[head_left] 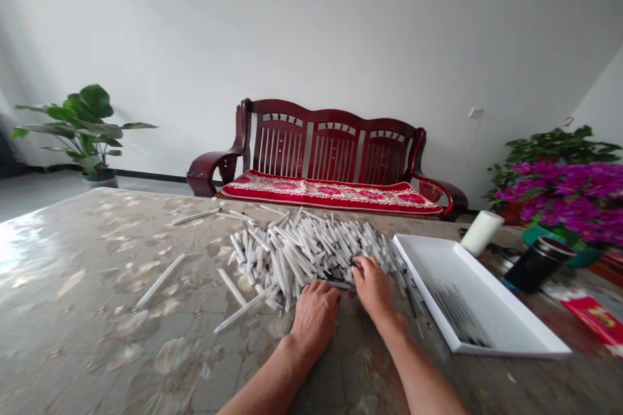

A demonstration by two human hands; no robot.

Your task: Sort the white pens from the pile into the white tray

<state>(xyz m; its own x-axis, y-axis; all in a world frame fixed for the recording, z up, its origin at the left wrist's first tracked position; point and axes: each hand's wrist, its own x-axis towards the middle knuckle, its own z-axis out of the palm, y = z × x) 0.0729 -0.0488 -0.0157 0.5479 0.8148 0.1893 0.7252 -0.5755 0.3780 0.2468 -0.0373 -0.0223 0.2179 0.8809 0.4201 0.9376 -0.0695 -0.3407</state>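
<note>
"What shows of you here?"

"Your left forearm (278, 373) and right forearm (413, 360), both bare and narrowing toward the wrists (388, 319); your left hand (316, 310) and right hand (372, 282) are bare too."

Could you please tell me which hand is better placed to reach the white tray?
Probably the right hand: it is at the near edge of the pile of white tubes, closer to the white tray than the left hand is.
</note>
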